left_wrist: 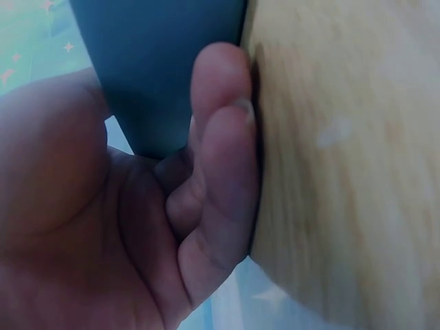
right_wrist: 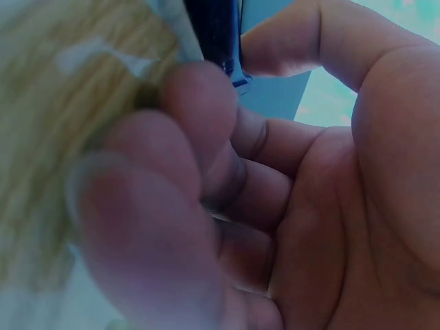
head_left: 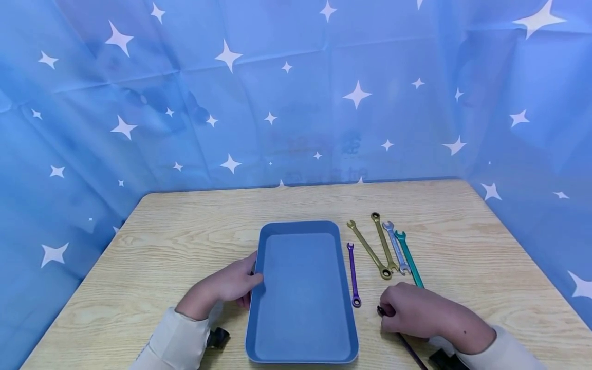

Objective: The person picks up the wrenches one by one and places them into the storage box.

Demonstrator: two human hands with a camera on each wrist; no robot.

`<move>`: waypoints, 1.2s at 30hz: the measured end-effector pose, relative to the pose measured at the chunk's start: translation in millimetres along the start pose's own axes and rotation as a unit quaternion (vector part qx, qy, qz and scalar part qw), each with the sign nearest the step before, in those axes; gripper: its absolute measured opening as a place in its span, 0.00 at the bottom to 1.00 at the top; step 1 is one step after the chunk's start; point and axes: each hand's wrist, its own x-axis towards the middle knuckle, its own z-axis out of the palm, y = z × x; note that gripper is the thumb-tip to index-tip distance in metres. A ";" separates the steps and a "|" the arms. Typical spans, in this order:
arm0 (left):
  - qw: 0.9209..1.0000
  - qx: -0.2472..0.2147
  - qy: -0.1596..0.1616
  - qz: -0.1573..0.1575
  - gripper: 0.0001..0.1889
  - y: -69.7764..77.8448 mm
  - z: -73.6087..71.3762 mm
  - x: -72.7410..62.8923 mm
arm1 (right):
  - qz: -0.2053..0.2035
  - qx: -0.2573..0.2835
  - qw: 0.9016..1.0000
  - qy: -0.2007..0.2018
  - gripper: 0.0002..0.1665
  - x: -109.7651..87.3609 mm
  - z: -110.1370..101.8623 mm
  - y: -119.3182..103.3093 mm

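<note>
My left hand [head_left: 238, 280] grips the left side of a blue rectangular tray [head_left: 302, 354] in the head view, thumb over the rim and fingers outside. In the left wrist view, the fingers [left_wrist: 230, 151] curl beside the dark-looking tray wall [left_wrist: 158, 41], low against the tabletop. To the tray's right, my right hand [head_left: 411, 311] pinches a dark, slim wrench-like tool [head_left: 410, 351]; its middle is hidden under the hand. The right wrist view shows a shiny dark piece of it [right_wrist: 216, 31] between thumb and finger. Just beyond this hand lies a green wrench [head_left: 411, 262].
A purple wrench [head_left: 353, 275] lies close along the tray's right side. Two gold wrenches [head_left: 368, 250] and a silver-blue wrench [head_left: 396, 248] lie farther back on the wooden table [head_left: 194, 221]. A blue star-patterned cloth [head_left: 296, 113] hangs behind the table.
</note>
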 end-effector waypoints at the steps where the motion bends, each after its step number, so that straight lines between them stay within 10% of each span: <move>1: 1.000 0.000 -0.001 -0.002 0.33 -0.1 0.2 0.2 | -0.002 -0.001 1.000 0.000 0.22 0.0 -0.1 -0.1; 36: 1.000 0.002 -0.006 0.006 0.30 0.9 -0.9 -0.3 | -0.026 -0.013 0.999 0.032 0.15 1.0 -7.1 -8.1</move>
